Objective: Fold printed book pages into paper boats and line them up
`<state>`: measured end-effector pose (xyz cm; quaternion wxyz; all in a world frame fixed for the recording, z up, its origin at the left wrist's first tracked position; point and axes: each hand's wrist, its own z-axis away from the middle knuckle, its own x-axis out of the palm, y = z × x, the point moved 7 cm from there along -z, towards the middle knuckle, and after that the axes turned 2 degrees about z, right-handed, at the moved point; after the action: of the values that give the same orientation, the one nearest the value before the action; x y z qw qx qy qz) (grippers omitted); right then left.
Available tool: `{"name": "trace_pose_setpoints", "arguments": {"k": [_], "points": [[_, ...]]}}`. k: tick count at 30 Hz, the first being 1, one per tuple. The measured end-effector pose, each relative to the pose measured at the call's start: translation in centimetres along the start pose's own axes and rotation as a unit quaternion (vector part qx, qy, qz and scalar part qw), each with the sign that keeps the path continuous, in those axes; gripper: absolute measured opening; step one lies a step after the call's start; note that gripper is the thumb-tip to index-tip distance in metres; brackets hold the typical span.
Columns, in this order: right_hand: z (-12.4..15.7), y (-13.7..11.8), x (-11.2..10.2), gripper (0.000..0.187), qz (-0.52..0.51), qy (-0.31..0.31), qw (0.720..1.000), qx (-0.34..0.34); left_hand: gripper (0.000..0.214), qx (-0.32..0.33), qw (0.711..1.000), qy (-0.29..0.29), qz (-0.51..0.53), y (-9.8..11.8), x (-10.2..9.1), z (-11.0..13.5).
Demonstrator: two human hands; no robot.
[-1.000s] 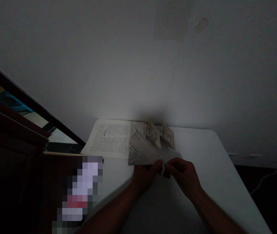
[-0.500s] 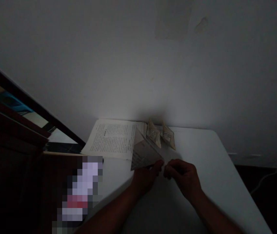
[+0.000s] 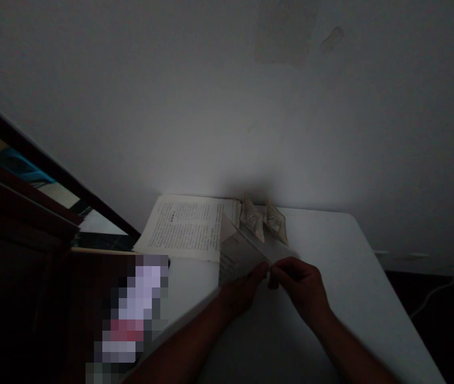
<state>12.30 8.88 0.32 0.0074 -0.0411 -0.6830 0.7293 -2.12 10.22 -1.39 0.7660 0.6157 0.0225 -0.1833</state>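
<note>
A folded sheet of printed paper (image 3: 238, 258) is held up over the table, its pointed top in front of the book. My left hand (image 3: 243, 292) grips its lower edge, thumb on the near side. At the paper's right corner, my right hand (image 3: 303, 285) is closed in a pinch, its fingertips meeting my left thumb. Just behind stand two folded paper boats, one on the left (image 3: 252, 220) and one on the right (image 3: 277, 223), both made from printed pages. How the paper's far side is folded is hidden.
An open book (image 3: 185, 226) lies at the back left of the white table (image 3: 331, 240), against the wall (image 3: 171, 106). A pixelated bright object (image 3: 135, 304) is by the left edge. Dark wooden furniture (image 3: 15, 229) stands left; a pale cable (image 3: 430, 296) hangs right.
The folded paper has tilted and shifted slightly down and right. My right fingertips have closed in on its right corner, next to my left thumb. The boats and book stay put.
</note>
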Motion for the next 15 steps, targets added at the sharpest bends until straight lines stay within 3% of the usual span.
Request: {"name": "trace_pose_setpoints", "arguments": {"k": [4, 8, 15], "points": [[-0.09, -0.01, 0.25, 0.018, -0.013, -0.018, 1.0, 0.0, 0.039, 0.047, 0.999, -0.015, 0.022, 0.82, 0.11, 0.24], [-0.01, 0.03, 0.27, 0.019, -0.016, -0.021, 1.0, 0.001, 0.044, 0.013, 1.0, -0.028, 0.006, 0.12, 0.18, 0.14], [0.17, 0.02, 0.61, 0.023, -0.026, -0.038, 0.999, 0.01, 0.047, 0.04, 0.999, -0.028, 0.016, 0.03, 0.35, -0.13]]}}
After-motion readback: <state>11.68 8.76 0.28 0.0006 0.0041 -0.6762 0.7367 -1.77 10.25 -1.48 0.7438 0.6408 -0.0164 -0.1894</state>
